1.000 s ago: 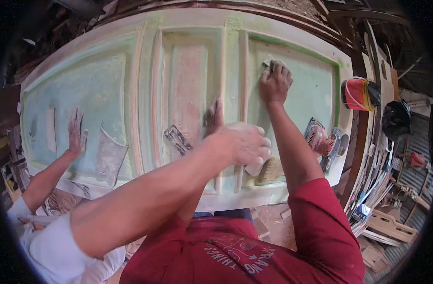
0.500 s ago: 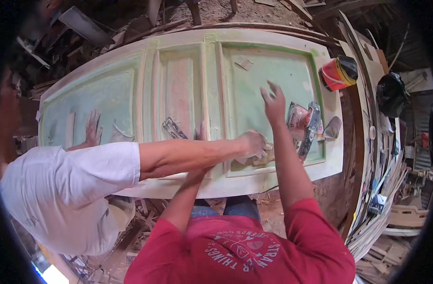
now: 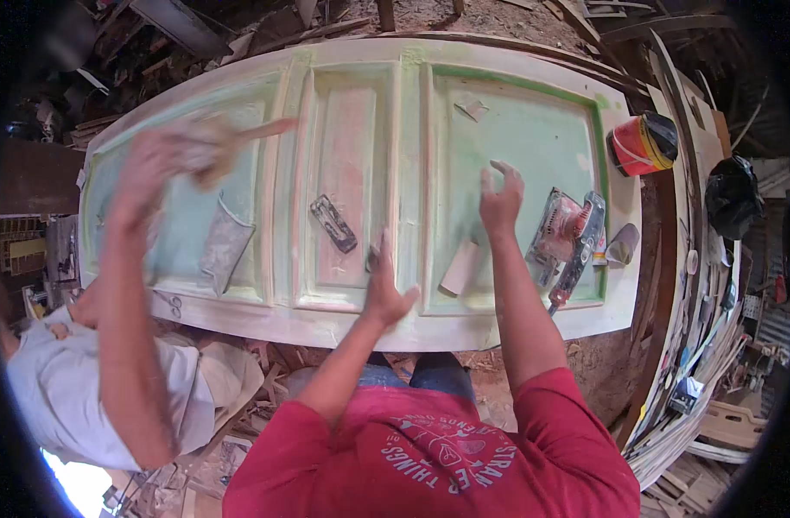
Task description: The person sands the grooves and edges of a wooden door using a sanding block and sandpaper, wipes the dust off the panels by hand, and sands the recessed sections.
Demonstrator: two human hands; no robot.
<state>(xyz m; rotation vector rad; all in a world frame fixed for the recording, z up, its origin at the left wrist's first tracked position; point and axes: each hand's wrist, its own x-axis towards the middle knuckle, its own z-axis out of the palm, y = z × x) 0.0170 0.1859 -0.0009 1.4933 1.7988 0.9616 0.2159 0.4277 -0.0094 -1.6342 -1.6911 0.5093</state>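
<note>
A wooden door point(image 3: 533, 332) with pale green and pinkish panels lies flat before me. My left hand point(image 3: 386, 292) rests on its near frame between two panels, fingers stretched and thumb apart. Held over the right panel, my right hand point(image 3: 504, 203) has spread, slightly curled fingers with nothing in them. Just right of it lies a red and grey power sander point(image 3: 563, 229). A pale flat block point(image 3: 460, 268) sits between my hands. Left of my left hand is a dark, dusty hand sanding block point(image 3: 333, 224).
A co-worker's blurred hand point(image 3: 144, 173) holds a tan object with a reddish-brown stick-like end point(image 3: 269, 129). Folded sandpaper point(image 3: 228, 242) lies on the left panel, a scrap point(image 3: 472, 109) on the right one. A red-yellow bucket point(image 3: 643, 144) stands at the far right corner.
The co-worker's arm has swung from across the door back to the left, now with a tan object in hand. The pale block is uncovered. My hands stay nearly in place as the view shifts.
</note>
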